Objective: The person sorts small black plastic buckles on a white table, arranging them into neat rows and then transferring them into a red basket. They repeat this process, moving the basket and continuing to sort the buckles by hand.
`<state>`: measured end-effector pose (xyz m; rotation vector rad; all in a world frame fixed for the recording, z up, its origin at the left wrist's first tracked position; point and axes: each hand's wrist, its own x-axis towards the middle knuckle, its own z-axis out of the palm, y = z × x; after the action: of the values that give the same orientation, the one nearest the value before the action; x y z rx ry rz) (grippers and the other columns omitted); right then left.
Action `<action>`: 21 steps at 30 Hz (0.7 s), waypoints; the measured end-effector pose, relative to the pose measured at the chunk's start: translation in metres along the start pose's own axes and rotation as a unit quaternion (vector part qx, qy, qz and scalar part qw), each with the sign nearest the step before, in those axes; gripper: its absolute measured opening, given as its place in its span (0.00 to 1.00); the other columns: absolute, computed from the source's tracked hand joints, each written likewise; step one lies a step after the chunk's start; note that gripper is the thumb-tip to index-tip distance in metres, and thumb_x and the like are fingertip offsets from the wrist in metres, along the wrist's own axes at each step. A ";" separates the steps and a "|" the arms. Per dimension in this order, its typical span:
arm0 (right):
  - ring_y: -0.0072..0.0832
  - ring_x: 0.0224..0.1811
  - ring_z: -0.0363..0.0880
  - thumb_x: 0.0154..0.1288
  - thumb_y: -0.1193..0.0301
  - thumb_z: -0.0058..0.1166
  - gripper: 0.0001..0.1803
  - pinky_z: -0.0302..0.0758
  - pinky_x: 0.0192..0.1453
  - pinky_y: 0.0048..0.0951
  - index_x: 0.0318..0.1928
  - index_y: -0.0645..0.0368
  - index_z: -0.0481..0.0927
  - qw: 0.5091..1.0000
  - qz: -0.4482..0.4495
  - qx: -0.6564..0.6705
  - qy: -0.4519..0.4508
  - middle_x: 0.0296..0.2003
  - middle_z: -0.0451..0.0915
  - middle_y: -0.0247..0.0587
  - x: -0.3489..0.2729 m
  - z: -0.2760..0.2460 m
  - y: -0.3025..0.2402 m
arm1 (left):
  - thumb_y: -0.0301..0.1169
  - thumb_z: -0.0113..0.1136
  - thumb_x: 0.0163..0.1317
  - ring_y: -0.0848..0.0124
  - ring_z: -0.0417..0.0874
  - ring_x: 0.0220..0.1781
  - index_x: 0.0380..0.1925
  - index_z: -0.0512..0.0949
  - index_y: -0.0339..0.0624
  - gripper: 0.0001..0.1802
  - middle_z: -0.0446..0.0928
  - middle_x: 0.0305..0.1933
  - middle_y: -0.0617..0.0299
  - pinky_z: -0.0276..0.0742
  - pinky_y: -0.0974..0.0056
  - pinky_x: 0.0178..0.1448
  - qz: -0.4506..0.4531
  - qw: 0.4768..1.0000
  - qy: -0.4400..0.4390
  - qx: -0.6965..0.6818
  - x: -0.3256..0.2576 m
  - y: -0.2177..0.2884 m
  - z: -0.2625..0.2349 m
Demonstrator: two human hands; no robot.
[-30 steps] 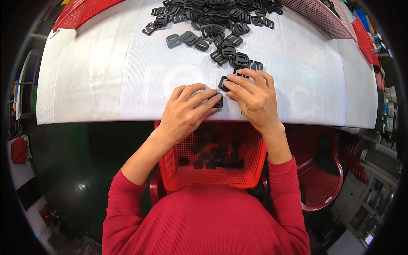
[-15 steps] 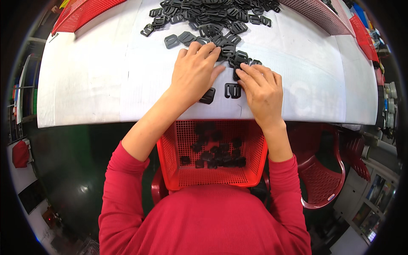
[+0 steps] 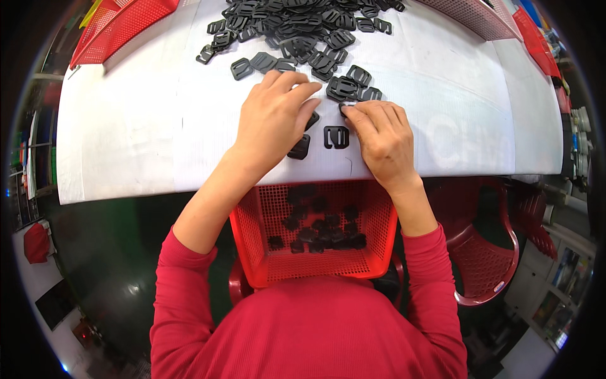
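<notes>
My right hand (image 3: 384, 142) pinches a black plastic strap buckle (image 3: 343, 110) between thumb and fingertips, low over the white tabletop; most of that buckle is hidden. To its left, my left hand (image 3: 270, 115) is open, fingers stretched forward and thumb apart. A buckle (image 3: 312, 120) shows partly beneath its thumb, and another buckle (image 3: 299, 147) lies just below. Between the hands one buckle (image 3: 336, 137) rests flat by itself. Just beyond my right fingertips sits a small cluster of buckles (image 3: 343, 88).
A large heap of black buckles (image 3: 297, 25) covers the table's far middle. Red perforated baskets stand at the far left (image 3: 126, 28) and far right (image 3: 536, 41). Below the table's near edge, a red basket (image 3: 315, 271) holds several dark pieces. A dark red chair (image 3: 483, 271) is at right.
My left hand has drawn back from the buckles at the heap's near edge, moving left and nearer. A buckle now shows under its thumb. My right hand has pulled a buckle slightly away from the cluster.
</notes>
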<state>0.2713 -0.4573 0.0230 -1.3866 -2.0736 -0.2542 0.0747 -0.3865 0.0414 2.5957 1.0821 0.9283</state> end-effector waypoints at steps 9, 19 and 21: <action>0.32 0.45 0.79 0.56 0.71 0.64 0.13 0.72 0.48 0.34 0.43 0.57 0.84 0.990 0.135 0.039 0.000 0.41 0.83 0.33 0.009 -0.018 0.016 | 0.37 0.67 0.57 0.65 0.77 0.46 0.49 0.82 0.47 0.19 0.80 0.46 0.64 0.72 0.62 0.49 0.068 0.994 -0.030 0.079 0.021 0.010 0.035; 0.31 0.44 0.80 0.57 0.76 0.60 0.12 0.74 0.43 0.32 0.44 0.58 0.84 0.997 0.048 -0.054 -0.017 0.41 0.84 0.36 -0.004 -0.018 0.031 | 0.29 0.68 0.56 0.63 0.80 0.35 0.39 0.85 0.42 0.10 0.82 0.32 0.61 0.78 0.60 0.42 -0.169 0.957 -0.123 -0.203 0.006 0.019 0.004; 0.31 0.44 0.80 0.57 0.76 0.60 0.11 0.74 0.43 0.32 0.42 0.57 0.84 0.992 0.127 0.021 -0.021 0.39 0.84 0.36 -0.007 -0.024 0.032 | 0.28 0.68 0.57 0.62 0.81 0.35 0.38 0.85 0.42 0.09 0.83 0.32 0.60 0.78 0.60 0.43 -0.189 0.953 -0.117 -0.206 0.004 0.015 0.001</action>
<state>0.3106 -0.4609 0.0324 -1.6218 -1.8984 -0.0754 0.0865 -0.3940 0.0482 2.0058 1.1227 0.6510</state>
